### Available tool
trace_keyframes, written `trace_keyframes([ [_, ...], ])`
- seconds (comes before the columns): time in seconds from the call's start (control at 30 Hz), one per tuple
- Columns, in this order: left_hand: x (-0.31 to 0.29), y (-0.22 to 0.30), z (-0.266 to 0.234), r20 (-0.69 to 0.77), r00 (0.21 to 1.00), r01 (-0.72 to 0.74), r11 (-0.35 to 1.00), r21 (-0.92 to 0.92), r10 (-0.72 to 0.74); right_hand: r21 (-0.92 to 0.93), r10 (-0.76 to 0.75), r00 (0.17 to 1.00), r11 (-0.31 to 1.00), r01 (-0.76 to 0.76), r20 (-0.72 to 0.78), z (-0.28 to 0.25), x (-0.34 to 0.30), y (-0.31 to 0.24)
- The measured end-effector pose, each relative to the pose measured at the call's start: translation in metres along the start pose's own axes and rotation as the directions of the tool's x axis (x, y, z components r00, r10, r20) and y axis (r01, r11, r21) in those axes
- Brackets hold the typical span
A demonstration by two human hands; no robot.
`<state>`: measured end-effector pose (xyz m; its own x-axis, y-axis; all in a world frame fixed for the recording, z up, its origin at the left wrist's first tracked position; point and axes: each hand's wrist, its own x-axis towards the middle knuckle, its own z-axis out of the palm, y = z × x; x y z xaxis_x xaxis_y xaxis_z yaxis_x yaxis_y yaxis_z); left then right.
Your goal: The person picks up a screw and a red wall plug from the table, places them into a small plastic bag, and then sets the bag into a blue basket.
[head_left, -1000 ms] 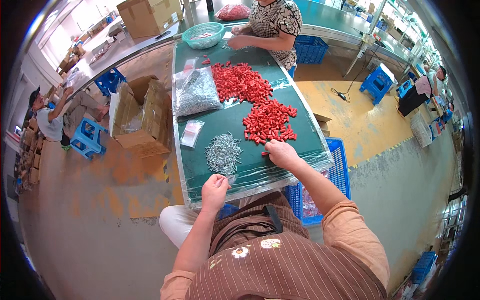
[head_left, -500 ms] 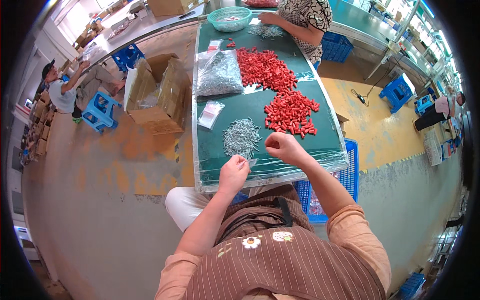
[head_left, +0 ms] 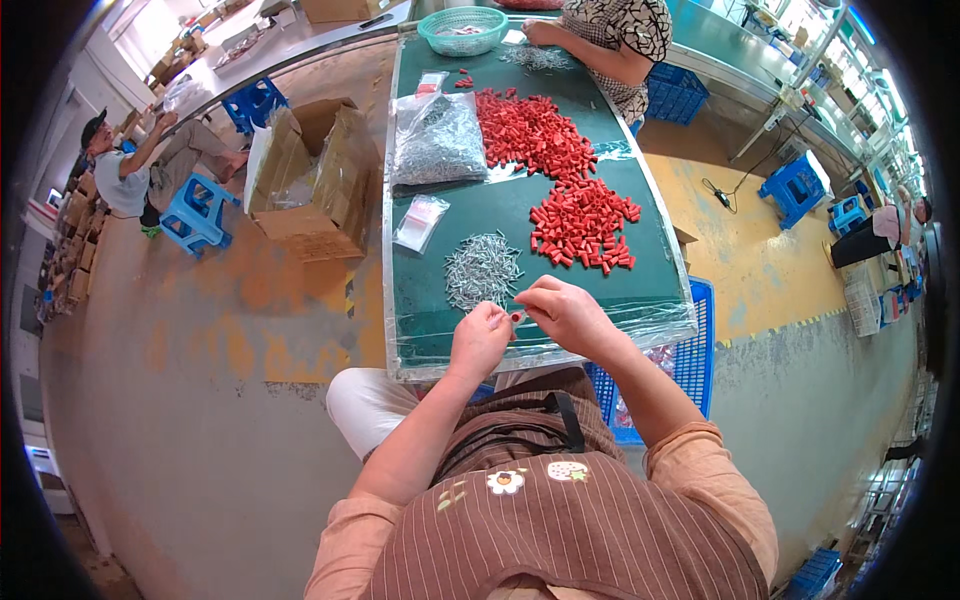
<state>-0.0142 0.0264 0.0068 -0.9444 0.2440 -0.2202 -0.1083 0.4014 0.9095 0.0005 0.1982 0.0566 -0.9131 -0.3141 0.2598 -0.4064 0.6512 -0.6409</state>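
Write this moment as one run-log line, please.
left hand: grip unclear; right hand: grip unclear; red piece: between both hands; metal-part pile: beyond left hand; red pile: beyond right hand

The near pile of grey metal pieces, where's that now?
In the head view, the grey pile lies on the green table beyond the left hand, left of the nearer red pile.

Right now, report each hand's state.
Left hand: fingers closed on a small clear plastic bag.
Right hand: fingers pinched together near a small red cylindrical piece; whether holding anything cannot be told.
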Motion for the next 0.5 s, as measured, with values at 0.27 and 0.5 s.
trace_keyframes([
  [0.27,-0.003,0.01,0.001,-0.045,0.997,-0.063,0.997,0.035,0.064,-0.161,-0.092,0.995,0.982,0.098,0.041,0.009,0.002,-0.005],
  [0.5,-0.002,0.009,-0.001,0.011,1.0,0.004,1.0,-0.019,-0.003,-0.138,-0.066,0.997,0.988,0.069,0.03,0.008,-0.004,0.002],
])
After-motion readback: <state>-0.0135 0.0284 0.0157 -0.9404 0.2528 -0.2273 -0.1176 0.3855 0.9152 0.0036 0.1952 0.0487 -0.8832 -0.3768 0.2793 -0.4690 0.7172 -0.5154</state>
